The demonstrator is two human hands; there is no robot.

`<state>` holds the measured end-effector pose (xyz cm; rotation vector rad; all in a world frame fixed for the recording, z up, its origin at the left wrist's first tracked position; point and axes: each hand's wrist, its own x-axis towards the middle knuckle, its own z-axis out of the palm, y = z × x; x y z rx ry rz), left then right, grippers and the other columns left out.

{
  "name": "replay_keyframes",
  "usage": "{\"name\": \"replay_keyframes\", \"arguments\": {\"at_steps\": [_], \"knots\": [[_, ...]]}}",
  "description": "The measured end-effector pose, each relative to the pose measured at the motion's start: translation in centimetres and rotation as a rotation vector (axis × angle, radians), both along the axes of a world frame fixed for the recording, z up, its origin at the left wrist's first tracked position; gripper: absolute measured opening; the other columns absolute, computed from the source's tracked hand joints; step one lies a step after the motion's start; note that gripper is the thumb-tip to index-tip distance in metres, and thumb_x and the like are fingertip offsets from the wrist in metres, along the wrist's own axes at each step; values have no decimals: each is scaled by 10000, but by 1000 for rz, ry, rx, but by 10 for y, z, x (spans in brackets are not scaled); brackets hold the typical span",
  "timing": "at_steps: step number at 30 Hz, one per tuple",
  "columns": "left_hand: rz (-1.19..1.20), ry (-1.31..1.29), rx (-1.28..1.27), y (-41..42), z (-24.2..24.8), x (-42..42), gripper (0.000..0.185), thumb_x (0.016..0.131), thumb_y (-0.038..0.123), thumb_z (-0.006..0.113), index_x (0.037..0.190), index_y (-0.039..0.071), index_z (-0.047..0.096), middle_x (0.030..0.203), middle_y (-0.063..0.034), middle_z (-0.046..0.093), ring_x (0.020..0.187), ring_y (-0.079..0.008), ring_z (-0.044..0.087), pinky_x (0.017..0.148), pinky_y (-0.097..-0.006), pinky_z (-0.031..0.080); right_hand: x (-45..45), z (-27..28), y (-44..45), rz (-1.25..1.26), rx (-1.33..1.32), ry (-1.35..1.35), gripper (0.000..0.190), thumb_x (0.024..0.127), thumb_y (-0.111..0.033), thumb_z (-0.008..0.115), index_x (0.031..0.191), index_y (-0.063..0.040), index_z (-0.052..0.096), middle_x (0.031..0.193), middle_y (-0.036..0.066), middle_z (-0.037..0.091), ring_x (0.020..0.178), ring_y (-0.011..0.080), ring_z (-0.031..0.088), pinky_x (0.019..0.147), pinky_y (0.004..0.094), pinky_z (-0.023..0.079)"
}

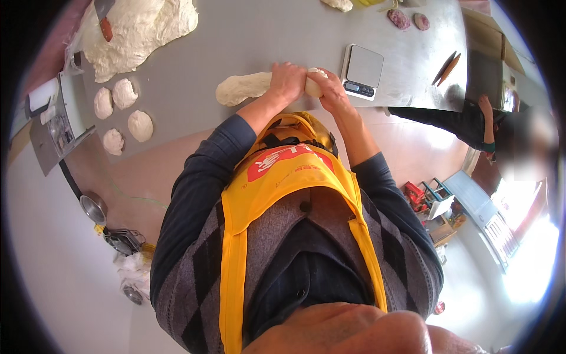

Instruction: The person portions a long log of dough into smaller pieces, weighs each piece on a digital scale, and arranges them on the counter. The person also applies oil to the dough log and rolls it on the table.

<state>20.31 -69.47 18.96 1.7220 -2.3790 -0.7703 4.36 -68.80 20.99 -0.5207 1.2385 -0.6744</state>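
A thick roll of pale dough [243, 88] lies on the metal worktop [265, 35], its right part under my left hand [287, 82], whose fingers close around it. My right hand [329, 90] grips the rounded dough end [314, 82] right beside the left; whether this end is still joined to the roll is hidden. Just right of my right hand stands a digital kitchen scale [365, 66] with a bare plate. Several dough pieces, one of them a rounded lump [140, 126], lie at the left, below a large mass of dough [132, 40].
A scraper with a reddish-brown handle [106, 29] rests on the large dough. Two purplish pieces [399, 19] lie at the far right, above a flat brown wooden tool [449, 69]. Past the worktop's right edge is another person [468, 126]. A metal bowl [93, 209] is at the lower left.
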Motion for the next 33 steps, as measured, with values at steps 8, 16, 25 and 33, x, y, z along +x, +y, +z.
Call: {"name": "replay_keyframes", "arguments": {"at_steps": [8,16,25,33], "knots": [[-65,-6,3,-5,-11,0,157,797,260,776,880,147,706,918,-49,729,1026,-269,660,891,-511,442,-20,31,5,-224,143,-146,283,939,-161,698,1160,9,656,1059,72,682,951,188,663,813,332,541],[55,5,-11,4,14,13,1061,669,444,926,1549,196,388,1336,-143,557,1251,-337,520,986,-585,406,-96,17,-24,230,-928,1360,388,862,-164,732,1226,-44,669,1338,173,596,1288,368,531,1061,471,448],[149,-119,169,46,9,134,728,756,181,863,1409,145,543,1300,-128,581,1218,-365,552,942,-536,502,25,-47,7,649,-775,811,468,851,-197,702,1276,-18,626,1269,194,644,1227,384,595,1035,451,501],[39,309,275,30,9,139,697,773,168,846,1413,134,572,1234,-121,628,1154,-363,597,950,-472,512,-4,-24,-12,449,-580,726,503,846,-276,740,1248,7,630,1216,203,660,1123,356,635,967,417,528]]}}
